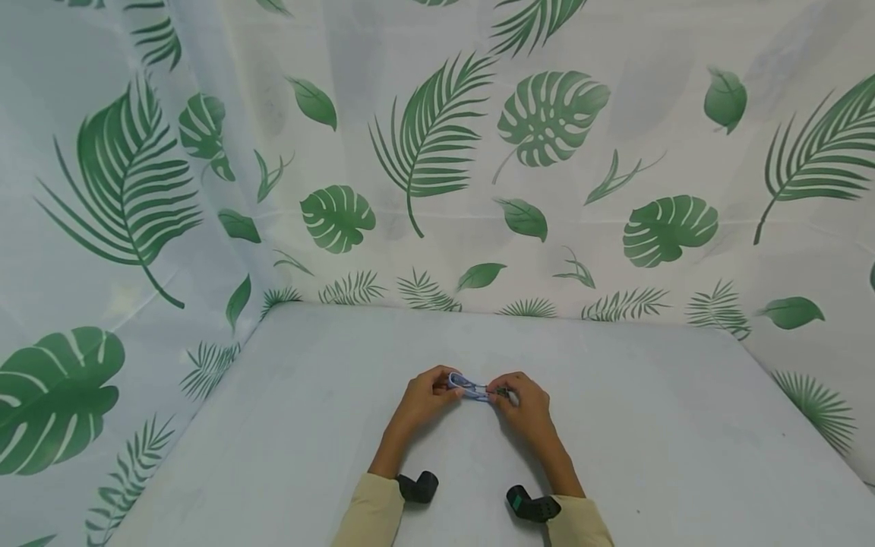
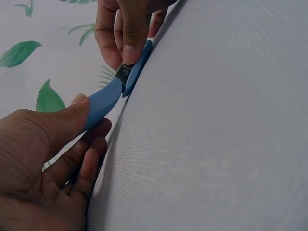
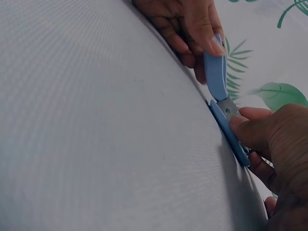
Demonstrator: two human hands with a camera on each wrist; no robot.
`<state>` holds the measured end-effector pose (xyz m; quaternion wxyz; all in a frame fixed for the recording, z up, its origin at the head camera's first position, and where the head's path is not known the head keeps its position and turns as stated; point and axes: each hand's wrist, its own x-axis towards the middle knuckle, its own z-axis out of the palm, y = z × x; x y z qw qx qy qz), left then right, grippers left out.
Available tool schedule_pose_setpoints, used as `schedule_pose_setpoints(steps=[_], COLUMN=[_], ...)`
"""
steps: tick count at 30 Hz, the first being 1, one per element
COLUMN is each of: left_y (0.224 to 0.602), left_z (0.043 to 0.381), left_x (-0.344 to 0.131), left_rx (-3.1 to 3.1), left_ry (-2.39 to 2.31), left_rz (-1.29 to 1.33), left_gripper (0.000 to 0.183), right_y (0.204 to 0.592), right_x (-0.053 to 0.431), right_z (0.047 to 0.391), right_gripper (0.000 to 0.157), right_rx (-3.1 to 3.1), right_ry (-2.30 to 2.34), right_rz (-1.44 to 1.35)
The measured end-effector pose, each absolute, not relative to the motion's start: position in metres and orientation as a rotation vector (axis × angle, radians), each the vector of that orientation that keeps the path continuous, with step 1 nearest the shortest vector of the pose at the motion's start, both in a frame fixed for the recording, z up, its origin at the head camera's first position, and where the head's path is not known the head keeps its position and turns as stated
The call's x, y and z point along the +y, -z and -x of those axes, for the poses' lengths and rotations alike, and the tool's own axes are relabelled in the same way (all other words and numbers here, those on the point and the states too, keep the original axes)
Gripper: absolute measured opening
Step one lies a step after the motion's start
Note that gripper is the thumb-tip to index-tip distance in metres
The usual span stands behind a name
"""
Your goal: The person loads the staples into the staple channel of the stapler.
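Both hands meet around a small blue-handled folding tool point(image 1: 472, 388), held low over the white tabletop. The left hand point(image 1: 421, 399) pinches one curved blue handle point(image 2: 102, 104) between thumb and fingers, its lower fingers bent beneath. At the tool's other end, the right hand point(image 1: 526, 406) grips near the riveted metal joint point(image 3: 226, 109), thumb pressed on the metal. A second blue handle piece point(image 3: 230, 132) runs alongside that joint, close to the table surface. The right fingers hide much of the metal part.
The white tabletop point(image 1: 307, 425) extends around both hands. Behind and beside it hang pale sheets point(image 1: 581, 38) printed with green leaves. Black wrist cameras point(image 1: 419, 487) sit at the cuffs of the beige sleeves point(image 1: 372, 510).
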<state>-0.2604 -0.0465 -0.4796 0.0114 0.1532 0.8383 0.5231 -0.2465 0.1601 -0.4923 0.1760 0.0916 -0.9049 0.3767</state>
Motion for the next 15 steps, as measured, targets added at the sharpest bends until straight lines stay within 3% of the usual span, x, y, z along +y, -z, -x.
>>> schedule_pose_setpoints(steps=[15], left_y=[0.4786], left_z=[0.2589], left_x=[-0.0451], left_rx=[2.637], left_ry=[-1.616], left_rz=[-0.463], left_gripper=[0.030], right_y=[0.4908], right_x=[0.1609], right_z=[0.2447], right_gripper=[0.014], right_rx=[-2.574], right_ry=[-1.107], right_rz=[-0.249])
